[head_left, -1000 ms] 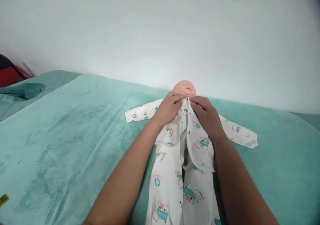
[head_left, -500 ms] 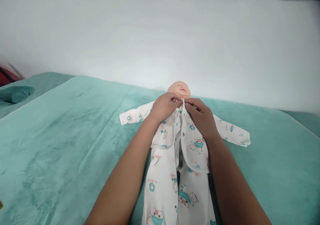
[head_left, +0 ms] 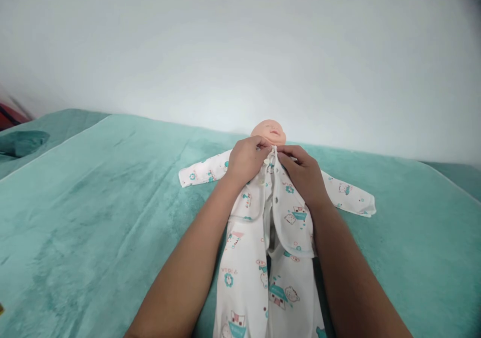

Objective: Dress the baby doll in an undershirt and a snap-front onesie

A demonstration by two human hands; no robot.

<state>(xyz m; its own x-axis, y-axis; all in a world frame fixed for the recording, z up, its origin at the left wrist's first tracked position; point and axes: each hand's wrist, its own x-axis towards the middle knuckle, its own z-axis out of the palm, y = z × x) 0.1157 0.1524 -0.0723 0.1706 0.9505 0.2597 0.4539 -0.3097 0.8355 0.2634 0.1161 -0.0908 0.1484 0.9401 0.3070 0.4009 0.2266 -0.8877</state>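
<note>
A baby doll [head_left: 269,130] lies on its back, dressed in a white printed baby jacket [head_left: 291,212] with both sleeves spread sideways. At the doll's neck, my left hand [head_left: 248,160] pinches the jacket's left front edge. Close beside it, my right hand [head_left: 302,170] grips the top of the right front edge between thumb and fingers. Below the hands the jacket front hangs apart, with small snap buttons along both edges. Matching printed pants [head_left: 244,263] cover the doll's legs and run out of the bottom of the view.
A green plush blanket [head_left: 112,202] spreads under the doll. Behind it rises a white wall [head_left: 240,57]. At the far left a dark fold or hollow [head_left: 22,143] shows in the cloth, with a red object [head_left: 11,117] at the edge.
My left hand's fingers have shifted slightly at the collar, and the left jacket edge sits a little differently. Otherwise the hands and doll stay almost in place.
</note>
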